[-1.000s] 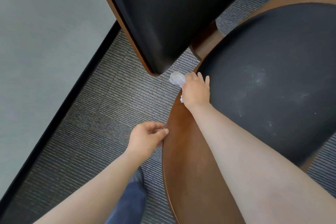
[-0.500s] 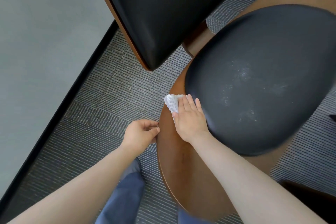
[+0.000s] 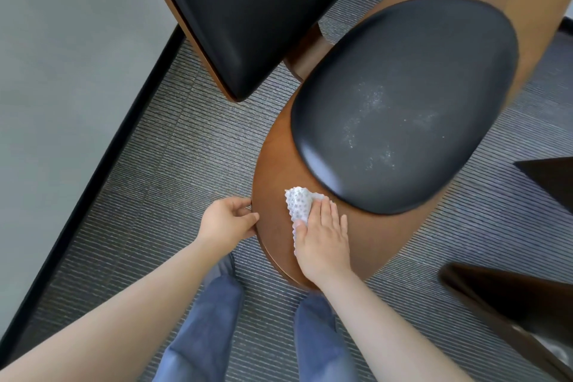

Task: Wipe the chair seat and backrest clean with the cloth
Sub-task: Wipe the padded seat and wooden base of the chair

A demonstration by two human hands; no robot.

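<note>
Wooden seat (image 3: pixel 273 164) topped by a black cushion (image 3: pixel 403 102). On the bare wood just beside the cushion's near left end: white dotted cloth (image 3: pixel 299 203), crumpled. Right hand (image 3: pixel 322 236) flat over the cloth's near half, fingers straight and close together, pressing it onto the wood. Left hand (image 3: pixel 224 222) farther left of the cushion, at the seat's outer rim, thumb and curled fingers pinching that rim. Pale dusty specks (image 3: pixel 369 121) scattered across the cushion's middle. Backrest (image 3: pixel 248 9), black with a wood edge, up and left of the cushion, apart from it. Grey ribbed carpet (image 3: pixel 186 149) left of the cushion; black baseboard (image 3: pixel 127 133) and pale wall (image 3: pixel 62 56) farther left again. Blue jeans (image 3: pixel 204 335) below the cushion, at the bottom edge. Dark furniture (image 3: pixel 511 304) to the cushion's lower right.
</note>
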